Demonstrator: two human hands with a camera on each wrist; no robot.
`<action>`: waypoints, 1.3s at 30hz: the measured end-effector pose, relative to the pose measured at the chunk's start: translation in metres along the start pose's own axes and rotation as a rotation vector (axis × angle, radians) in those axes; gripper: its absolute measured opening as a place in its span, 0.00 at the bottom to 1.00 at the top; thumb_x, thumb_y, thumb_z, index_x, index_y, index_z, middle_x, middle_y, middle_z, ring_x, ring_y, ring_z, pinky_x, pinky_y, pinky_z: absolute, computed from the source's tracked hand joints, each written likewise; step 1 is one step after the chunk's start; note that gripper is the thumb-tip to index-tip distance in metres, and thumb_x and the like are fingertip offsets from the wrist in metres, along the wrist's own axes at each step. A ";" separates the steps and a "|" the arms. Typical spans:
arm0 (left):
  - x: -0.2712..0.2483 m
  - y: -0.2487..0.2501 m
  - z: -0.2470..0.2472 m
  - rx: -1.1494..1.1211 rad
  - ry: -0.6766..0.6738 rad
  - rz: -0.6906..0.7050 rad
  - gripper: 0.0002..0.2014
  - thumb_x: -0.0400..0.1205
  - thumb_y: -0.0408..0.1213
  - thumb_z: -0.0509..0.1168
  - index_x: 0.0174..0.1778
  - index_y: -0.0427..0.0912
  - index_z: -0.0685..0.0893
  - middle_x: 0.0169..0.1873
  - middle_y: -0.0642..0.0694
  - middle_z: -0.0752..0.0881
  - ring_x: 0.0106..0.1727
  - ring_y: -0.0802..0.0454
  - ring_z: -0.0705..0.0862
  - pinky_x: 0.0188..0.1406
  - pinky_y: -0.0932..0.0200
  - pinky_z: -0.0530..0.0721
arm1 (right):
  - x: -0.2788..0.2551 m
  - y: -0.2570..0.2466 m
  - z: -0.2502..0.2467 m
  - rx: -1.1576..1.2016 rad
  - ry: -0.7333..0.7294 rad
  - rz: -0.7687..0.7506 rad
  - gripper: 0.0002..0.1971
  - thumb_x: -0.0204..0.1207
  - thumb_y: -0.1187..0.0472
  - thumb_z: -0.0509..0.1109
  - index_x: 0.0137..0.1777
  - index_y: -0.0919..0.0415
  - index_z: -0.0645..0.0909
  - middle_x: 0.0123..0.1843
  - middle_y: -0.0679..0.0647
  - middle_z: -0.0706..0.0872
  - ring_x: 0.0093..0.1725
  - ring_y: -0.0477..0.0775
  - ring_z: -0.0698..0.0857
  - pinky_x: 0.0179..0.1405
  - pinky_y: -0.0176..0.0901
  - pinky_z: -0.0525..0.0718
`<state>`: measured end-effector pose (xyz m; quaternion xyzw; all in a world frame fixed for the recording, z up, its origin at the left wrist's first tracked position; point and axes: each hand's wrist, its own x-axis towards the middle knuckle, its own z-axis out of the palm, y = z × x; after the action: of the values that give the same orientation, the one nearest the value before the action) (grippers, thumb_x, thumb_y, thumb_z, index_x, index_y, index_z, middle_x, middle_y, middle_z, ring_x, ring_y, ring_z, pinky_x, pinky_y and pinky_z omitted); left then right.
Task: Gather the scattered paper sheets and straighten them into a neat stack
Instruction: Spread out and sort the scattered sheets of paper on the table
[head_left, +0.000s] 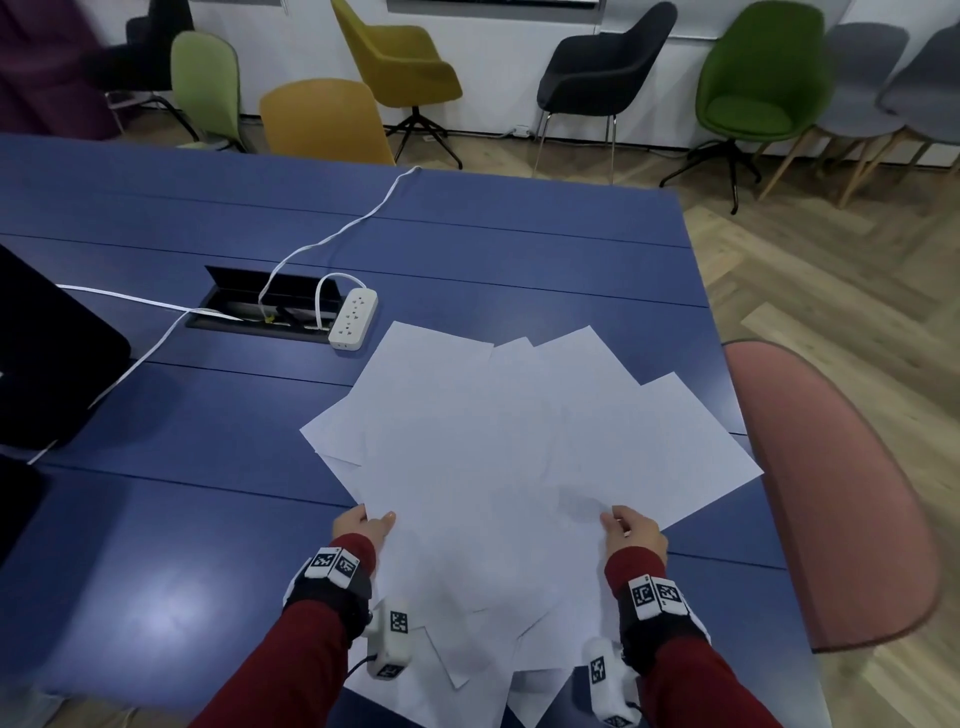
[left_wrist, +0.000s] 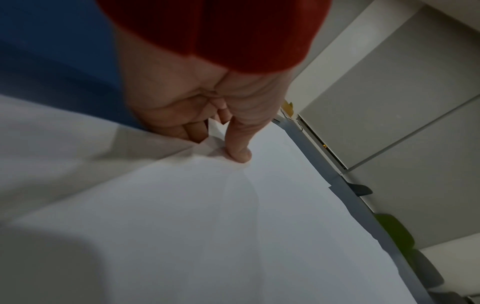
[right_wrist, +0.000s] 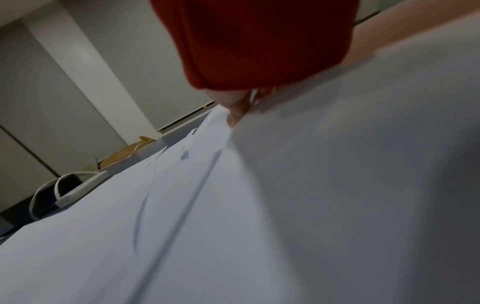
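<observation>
While the paper sheets (head_left: 519, 457) are fanning out far across the blue table (head_left: 156, 545), both hands are pinching near corners. Left hand (head_left: 363, 526) is gripping the left side, right hand (head_left: 635, 535) the right, so squaring up probably means sweeping inward.

Blue table (head_left: 467, 249): paper sheets (head_left: 519, 441) (fanned), power strip (head_left: 353, 318).

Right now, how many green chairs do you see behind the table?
2. A pale green plastic chair stands far left, at the table's far edge; a dark green upholstered chair stands far right by the wall. Others may be out of view.
</observation>
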<state>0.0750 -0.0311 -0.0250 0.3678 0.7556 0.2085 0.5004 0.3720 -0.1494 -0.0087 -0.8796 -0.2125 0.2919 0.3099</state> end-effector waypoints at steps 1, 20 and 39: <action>0.002 -0.001 0.000 -0.012 0.000 -0.005 0.04 0.77 0.27 0.68 0.38 0.32 0.82 0.36 0.40 0.82 0.40 0.45 0.77 0.45 0.59 0.74 | 0.001 -0.001 0.001 -0.002 0.005 -0.013 0.09 0.78 0.63 0.67 0.52 0.67 0.85 0.46 0.64 0.87 0.43 0.60 0.79 0.44 0.40 0.74; -0.007 0.001 0.005 -0.061 -0.039 -0.021 0.12 0.75 0.29 0.72 0.53 0.30 0.84 0.53 0.36 0.87 0.52 0.42 0.84 0.57 0.55 0.79 | -0.010 0.004 0.026 -0.010 -0.649 0.216 0.07 0.67 0.73 0.72 0.33 0.63 0.79 0.18 0.52 0.82 0.17 0.48 0.78 0.17 0.33 0.74; 0.001 -0.006 -0.007 -0.106 0.073 -0.041 0.10 0.78 0.20 0.62 0.55 0.25 0.82 0.45 0.39 0.82 0.46 0.47 0.78 0.48 0.58 0.73 | 0.015 0.037 -0.001 -0.547 -0.129 0.009 0.36 0.75 0.44 0.65 0.80 0.37 0.51 0.86 0.46 0.45 0.84 0.61 0.45 0.79 0.65 0.52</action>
<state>0.0664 -0.0333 -0.0267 0.3174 0.7686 0.2511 0.4955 0.3910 -0.1680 -0.0382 -0.9110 -0.2985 0.2807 0.0455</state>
